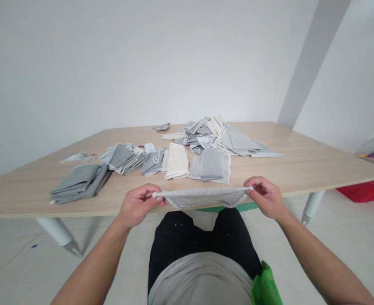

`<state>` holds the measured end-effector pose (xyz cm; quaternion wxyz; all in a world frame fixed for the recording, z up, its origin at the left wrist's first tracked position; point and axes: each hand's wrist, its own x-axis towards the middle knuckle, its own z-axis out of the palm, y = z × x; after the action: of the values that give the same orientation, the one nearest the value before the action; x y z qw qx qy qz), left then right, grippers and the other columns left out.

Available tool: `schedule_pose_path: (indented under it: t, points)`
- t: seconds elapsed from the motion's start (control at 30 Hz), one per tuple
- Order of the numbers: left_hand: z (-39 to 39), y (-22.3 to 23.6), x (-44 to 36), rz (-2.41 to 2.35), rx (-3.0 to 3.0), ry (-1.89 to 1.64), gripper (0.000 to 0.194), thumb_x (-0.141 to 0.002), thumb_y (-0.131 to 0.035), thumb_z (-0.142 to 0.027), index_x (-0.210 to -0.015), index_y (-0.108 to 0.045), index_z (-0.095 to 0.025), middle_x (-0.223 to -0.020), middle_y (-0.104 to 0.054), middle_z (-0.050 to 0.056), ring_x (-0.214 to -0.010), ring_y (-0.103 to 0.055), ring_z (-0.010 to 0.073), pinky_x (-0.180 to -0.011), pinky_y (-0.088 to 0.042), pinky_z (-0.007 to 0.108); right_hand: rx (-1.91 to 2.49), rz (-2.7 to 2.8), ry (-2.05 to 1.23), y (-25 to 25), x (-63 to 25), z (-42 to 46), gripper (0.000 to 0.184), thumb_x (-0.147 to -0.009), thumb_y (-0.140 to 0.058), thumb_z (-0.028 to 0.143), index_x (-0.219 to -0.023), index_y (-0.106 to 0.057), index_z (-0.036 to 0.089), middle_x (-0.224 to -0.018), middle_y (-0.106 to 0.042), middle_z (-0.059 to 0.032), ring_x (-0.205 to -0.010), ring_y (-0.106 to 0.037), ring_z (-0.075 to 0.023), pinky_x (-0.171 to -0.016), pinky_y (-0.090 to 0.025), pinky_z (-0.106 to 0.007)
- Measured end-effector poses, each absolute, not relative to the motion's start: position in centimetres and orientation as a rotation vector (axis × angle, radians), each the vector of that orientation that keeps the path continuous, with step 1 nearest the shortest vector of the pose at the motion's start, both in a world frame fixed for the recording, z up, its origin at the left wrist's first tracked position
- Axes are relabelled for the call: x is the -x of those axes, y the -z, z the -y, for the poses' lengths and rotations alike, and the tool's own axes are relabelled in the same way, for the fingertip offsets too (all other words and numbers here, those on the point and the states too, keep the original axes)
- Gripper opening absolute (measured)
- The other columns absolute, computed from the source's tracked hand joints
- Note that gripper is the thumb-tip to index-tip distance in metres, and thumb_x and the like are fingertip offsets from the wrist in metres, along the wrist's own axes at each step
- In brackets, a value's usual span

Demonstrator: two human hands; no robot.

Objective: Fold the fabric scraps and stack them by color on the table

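A light grey piece of cloth (pixel 202 197) is stretched out level at the table's front edge, its lower part sagging. My left hand (pixel 141 202) pinches one upper corner between thumb and fingers. At the opposite corner my right hand (pixel 265 197) has the same kind of pinch. Just beyond the cloth lie a grey folded cloth (pixel 211 163) on a lighter piece and a cream folded cloth (pixel 177 161). Left of those is a grey folded cloth with a white print (pixel 153 161).
A loose heap of grey and cream cloths (pixel 206 133) covers the table's back middle. Folded dark grey cloths (pixel 79 182) stand front left, near a fanned stack (pixel 125 157) and white scraps (pixel 77 156). A small grey piece (pixel 161 126) lies at the back. Something red (pixel 365 188) sits right of the table (pixel 327 165).
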<state>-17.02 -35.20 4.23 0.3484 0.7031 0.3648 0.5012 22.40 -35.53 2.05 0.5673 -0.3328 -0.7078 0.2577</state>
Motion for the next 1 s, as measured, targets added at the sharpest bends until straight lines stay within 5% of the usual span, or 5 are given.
schedule_pose_path:
  t: [0.17,0.47,0.7,1.0]
  points:
    - [35.2,-6.2,16.6,-0.940,-2.002,-1.285,0.009,-0.071,-0.075,-0.022,-0.075,-0.070,-0.017,-0.069,-0.066,0.003,-0.063,-0.060,0.0138,-0.058,-0.048,0.023,0.813,1.499,-0.781,-4.3,-23.3,35.8,0.011,-0.077,-0.071,0.026,-0.084,-0.064,0.021,-0.072,-0.061,0.0000,-0.064,-0.054,-0.0117,-0.057,-0.044,-0.023]
    - [26.2,-9.1,12.6,-1.168,-1.573,-1.196,0.033,-0.064,-0.077,-0.042,-0.078,-0.061,-0.017,-0.064,-0.063,-0.001,-0.056,-0.060,0.0130,-0.056,-0.053,0.027,0.948,1.231,-0.941,-7.7,-22.1,25.7,0.024,-0.062,-0.074,0.030,-0.077,-0.059,0.019,-0.052,-0.051,0.0079,-0.044,-0.046,-0.0077,-0.042,-0.042,-0.019]
    - [19.0,-12.4,10.6,-1.212,-1.604,-1.217,0.033,-0.060,-0.077,-0.039,-0.068,-0.055,-0.016,-0.055,-0.057,-0.002,-0.047,-0.056,0.0108,-0.047,-0.051,0.024,1.021,1.225,-0.823,-10.9,-22.7,19.2,0.019,-0.062,-0.069,0.026,-0.073,-0.056,0.017,-0.053,-0.055,0.0058,-0.045,-0.050,-0.0080,-0.042,-0.044,-0.019]
    - [19.0,-13.1,11.1,-1.189,-1.628,-1.212,0.029,-0.062,-0.076,-0.034,-0.070,-0.057,-0.014,-0.056,-0.058,-0.001,-0.045,-0.055,0.0108,-0.046,-0.051,0.026,0.938,1.359,-0.746,-12.7,-23.7,20.2,0.017,-0.066,-0.067,0.024,-0.079,-0.057,0.017,-0.058,-0.057,0.0048,-0.048,-0.052,-0.0085,-0.043,-0.046,-0.019]
